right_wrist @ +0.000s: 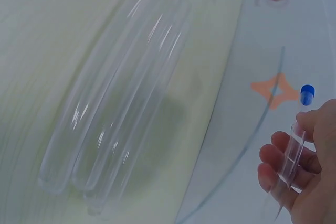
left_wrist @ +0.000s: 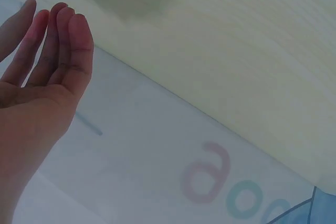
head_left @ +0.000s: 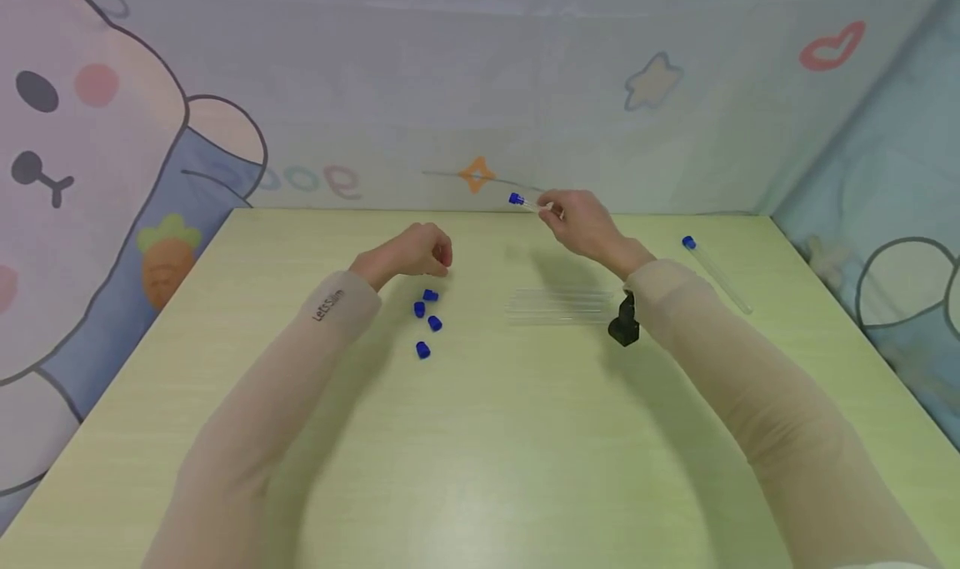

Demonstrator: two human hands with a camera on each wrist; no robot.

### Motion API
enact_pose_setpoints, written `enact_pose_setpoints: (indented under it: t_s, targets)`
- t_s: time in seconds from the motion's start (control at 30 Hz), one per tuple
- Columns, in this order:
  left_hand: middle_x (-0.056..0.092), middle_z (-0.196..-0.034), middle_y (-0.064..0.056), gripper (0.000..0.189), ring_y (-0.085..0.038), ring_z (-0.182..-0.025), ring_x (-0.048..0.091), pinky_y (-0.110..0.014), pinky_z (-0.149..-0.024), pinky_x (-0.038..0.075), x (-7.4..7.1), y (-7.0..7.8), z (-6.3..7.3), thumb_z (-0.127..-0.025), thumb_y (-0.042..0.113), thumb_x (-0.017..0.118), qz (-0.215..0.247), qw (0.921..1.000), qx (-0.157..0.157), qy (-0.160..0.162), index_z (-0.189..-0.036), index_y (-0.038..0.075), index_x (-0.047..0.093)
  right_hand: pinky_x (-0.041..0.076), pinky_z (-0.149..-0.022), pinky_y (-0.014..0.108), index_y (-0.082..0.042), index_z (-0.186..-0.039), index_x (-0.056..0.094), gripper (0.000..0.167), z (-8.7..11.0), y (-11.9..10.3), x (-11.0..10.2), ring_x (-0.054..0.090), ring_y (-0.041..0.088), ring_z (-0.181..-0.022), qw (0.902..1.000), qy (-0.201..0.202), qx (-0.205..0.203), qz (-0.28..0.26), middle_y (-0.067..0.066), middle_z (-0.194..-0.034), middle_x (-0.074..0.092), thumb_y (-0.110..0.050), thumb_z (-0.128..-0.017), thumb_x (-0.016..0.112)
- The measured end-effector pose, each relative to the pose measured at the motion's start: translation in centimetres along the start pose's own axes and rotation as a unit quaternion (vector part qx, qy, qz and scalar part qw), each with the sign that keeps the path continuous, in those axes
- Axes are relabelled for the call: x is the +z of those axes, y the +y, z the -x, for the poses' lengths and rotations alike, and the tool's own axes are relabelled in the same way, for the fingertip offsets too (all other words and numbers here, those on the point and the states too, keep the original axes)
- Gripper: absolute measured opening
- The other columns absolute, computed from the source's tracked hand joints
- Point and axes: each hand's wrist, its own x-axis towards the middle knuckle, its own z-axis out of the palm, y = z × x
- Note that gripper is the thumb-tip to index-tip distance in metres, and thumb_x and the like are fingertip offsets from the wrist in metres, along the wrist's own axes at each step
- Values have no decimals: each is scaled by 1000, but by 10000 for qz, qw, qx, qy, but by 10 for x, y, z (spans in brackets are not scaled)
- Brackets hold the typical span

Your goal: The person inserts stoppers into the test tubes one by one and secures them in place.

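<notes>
Four small blue plastic caps [head_left: 426,319] lie loose on the pale green table [head_left: 480,436], just below the left hand [head_left: 411,252], which hovers above them with fingers relaxed and holding nothing; the left wrist view shows its fingers [left_wrist: 58,40] nearly straight. Right of centre, a row of clear glass test tubes [head_left: 562,305] lies flat; the right wrist view shows at least three [right_wrist: 121,103]. The raised right hand [head_left: 581,219] pinches a blue-capped clear tube [head_left: 525,202]. Another capped tube [head_left: 716,273] lies far right

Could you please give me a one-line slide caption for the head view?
Right hand holds a blue-capped tube above the table; left hand hovers over loose blue caps.
</notes>
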Motion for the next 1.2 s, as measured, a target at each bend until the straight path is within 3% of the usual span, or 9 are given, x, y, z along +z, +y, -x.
enact_pose_setpoints:
  t_s: [0.13, 0.3, 0.43, 0.63, 1.03, 1.2]
  targets:
    - [66, -98, -10, 7, -19, -81, 58, -28, -72, 49, 0, -5, 4, -87, 10, 69, -124, 9990, -190, -393, -92, 5, 67, 50, -72, 43, -2, -125, 60, 30, 3, 8, -6, 63, 29, -73, 9997, 17, 181, 161, 20, -95, 69, -17, -100, 52]
    - [66, -97, -11, 9, -17, -75, 57, -25, -66, 48, 2, -9, 7, -86, 10, 70, -51, 9980, -213, -601, -93, 5, 67, 52, -74, 43, -2, -126, 59, 31, 6, 23, -11, 66, 31, -80, 9988, 97, 409, 254, 20, -97, 70, -17, -100, 51]
    - [64, -93, -9, 10, -15, -72, 54, -23, -63, 46, 6, -10, 5, -86, 9, 71, 13, 9972, -169, -729, -94, 4, 66, 48, -61, 37, 0, -125, 58, 32, 8, 35, -15, 61, 27, -67, 9978, 166, 568, 297, 21, -96, 70, -15, -98, 50]
    - [66, -97, -11, 10, -14, -71, 53, -22, -63, 45, 7, -6, 6, -86, 6, 70, -18, 9966, -158, -814, -95, 2, 67, 40, -52, 28, 3, -125, 56, 33, 16, 54, -22, 52, 20, -57, 9963, 182, 795, 267, 23, -94, 69, -10, -96, 47]
    - [66, -97, -10, 8, -13, -70, 52, -22, -63, 44, 8, -8, 5, -86, 5, 70, -52, 9959, -194, -877, -94, 3, 67, 47, -60, 38, 7, -126, 53, 35, 37, 90, -36, 64, 32, -69, 9911, 336, 1175, 527, 30, -101, 66, -11, -97, 48]
    - [63, -86, -6, 4, -12, -65, 49, -22, -61, 42, 8, -9, 5, -85, 5, 70, -87, 9957, -207, -894, -88, 4, 67, 45, -53, 35, 6, -126, 53, 36, 43, 100, -41, 65, 35, -72, 9872, 272, 1395, 727, 30, -104, 66, -13, -97, 49]
